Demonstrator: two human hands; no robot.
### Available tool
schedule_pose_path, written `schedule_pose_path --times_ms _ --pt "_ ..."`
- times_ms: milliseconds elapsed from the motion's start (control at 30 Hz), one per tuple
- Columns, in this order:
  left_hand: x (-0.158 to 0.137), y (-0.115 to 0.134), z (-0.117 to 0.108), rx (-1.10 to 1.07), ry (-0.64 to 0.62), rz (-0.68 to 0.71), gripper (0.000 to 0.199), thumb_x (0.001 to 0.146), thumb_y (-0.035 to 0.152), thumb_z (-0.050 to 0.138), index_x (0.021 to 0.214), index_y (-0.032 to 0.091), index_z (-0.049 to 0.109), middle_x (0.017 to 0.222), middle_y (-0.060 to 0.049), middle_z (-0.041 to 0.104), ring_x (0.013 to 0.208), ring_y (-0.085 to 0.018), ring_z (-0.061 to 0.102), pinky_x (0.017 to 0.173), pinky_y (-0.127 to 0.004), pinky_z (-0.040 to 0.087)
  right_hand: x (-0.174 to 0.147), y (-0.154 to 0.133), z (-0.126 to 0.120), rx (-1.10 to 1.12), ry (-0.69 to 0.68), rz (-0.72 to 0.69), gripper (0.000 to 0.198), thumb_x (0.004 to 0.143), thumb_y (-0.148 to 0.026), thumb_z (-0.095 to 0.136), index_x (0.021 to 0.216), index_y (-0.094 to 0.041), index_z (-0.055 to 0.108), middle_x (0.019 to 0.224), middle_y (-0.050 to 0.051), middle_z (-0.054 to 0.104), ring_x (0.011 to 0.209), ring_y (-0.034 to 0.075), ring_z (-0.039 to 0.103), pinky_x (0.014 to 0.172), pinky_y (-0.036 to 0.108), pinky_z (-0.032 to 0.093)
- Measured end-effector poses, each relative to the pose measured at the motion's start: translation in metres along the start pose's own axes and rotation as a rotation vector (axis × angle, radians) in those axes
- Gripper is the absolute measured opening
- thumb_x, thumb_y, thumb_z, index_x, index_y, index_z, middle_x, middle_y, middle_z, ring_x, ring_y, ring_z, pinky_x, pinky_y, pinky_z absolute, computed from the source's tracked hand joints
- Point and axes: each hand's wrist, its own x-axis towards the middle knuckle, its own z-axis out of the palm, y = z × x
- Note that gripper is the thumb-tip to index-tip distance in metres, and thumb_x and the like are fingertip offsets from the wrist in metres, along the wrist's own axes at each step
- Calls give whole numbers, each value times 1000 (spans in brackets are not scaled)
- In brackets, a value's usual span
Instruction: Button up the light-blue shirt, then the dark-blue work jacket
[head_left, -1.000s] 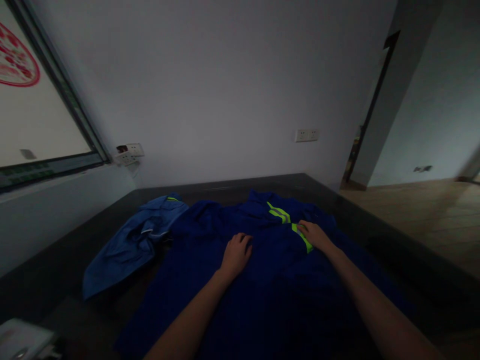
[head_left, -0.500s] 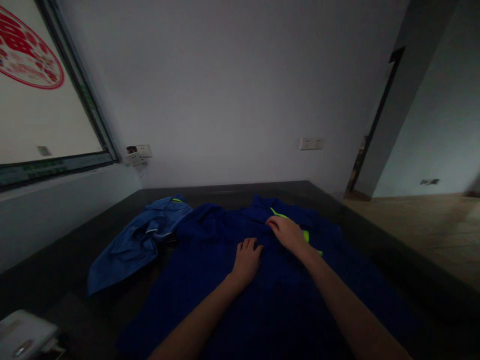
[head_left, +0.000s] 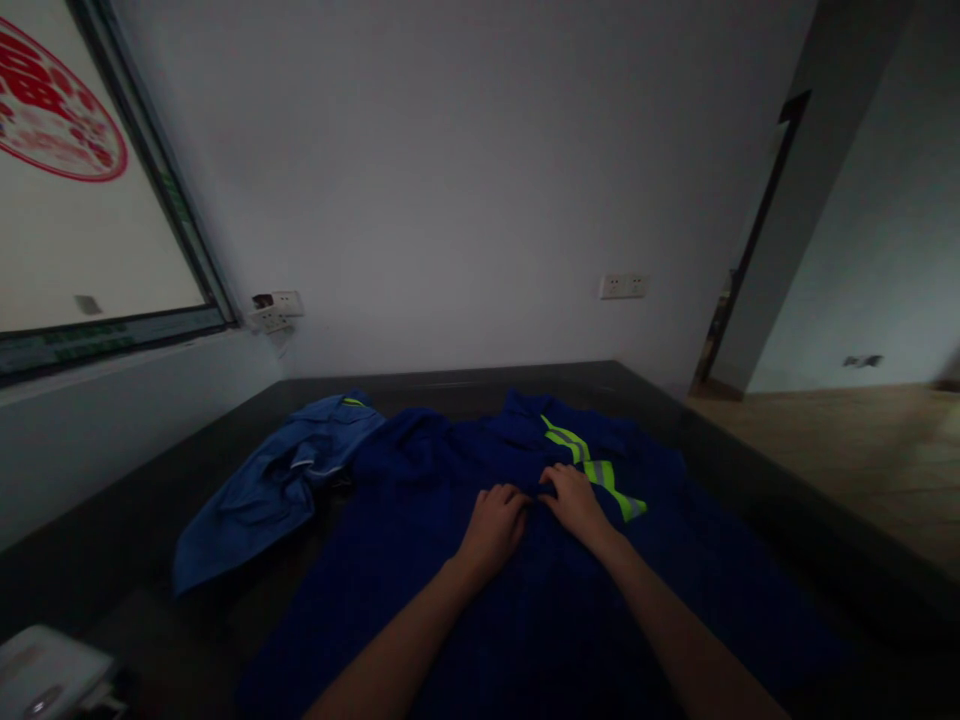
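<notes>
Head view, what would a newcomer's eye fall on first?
Probably the yellow-green reflective strips on the dark blue work jacket, beside the right hand. Next, likely the red round decal on the window at upper left. The left hand is on the jacket, close by the right one, below picture centre.

Bare forearms [head_left: 397,645] reach forward, left grip [head_left: 492,527] and right grip [head_left: 576,503] close together, fingers [head_left: 507,493] bent.

The single view looks from the wearer's head, just behind and above the bare left hand [head_left: 495,528] and bare right hand [head_left: 576,503], forward and down across the dark, flat-topped worktop [head_left: 450,385] towards the plain pale-grey wall [head_left: 450,180].
</notes>
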Motion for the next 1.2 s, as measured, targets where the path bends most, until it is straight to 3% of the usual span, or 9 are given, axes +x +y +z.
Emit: schedule_pose_path --times_ms 167,333,567,867,1200 --pt "4 -1 0 -144 -8 7 28 87 14 42 107 22 59 106 -6 62 97 -20 55 82 -33 41 3 0 -10 323 19 -30 10 76 -18 60 85 -19 60 83 2 66 83 18 60 76 30 41" --pt "7 -12 12 -347 129 -123 23 88 17 42 102 19 60 102 -5 66 96 -19 59 85 -31 44 3 -5 -16 527 54 -31 8 79 -24 57 82 -18 60 80 3 65 79 18 60 72 29 42" --pt "8 -15 14 -505 197 -189 20 88 23 45 100 20 61 97 -4 67 89 -17 62 81 -28 46 5 -1 -8 639 -20 -64 10 81 -25 56 83 -18 62 82 4 66 79 18 61 72 29 43" --pt "9 -15 14 -578 179 -199 18 85 25 50 99 18 59 86 -2 63 78 -15 57 71 -24 43 6 -2 -12 705 -135 -67 15 82 -28 53 85 -17 63 83 4 66 79 18 60 72 29 43" --pt "11 -15 15 -633 149 -223 19 87 34 47 81 17 54 72 2 54 66 -12 49 62 -22 37 8 -3 -11 728 -151 -75 11 81 -26 55 84 -18 62 83 3 66 78 17 60 72 28 44"
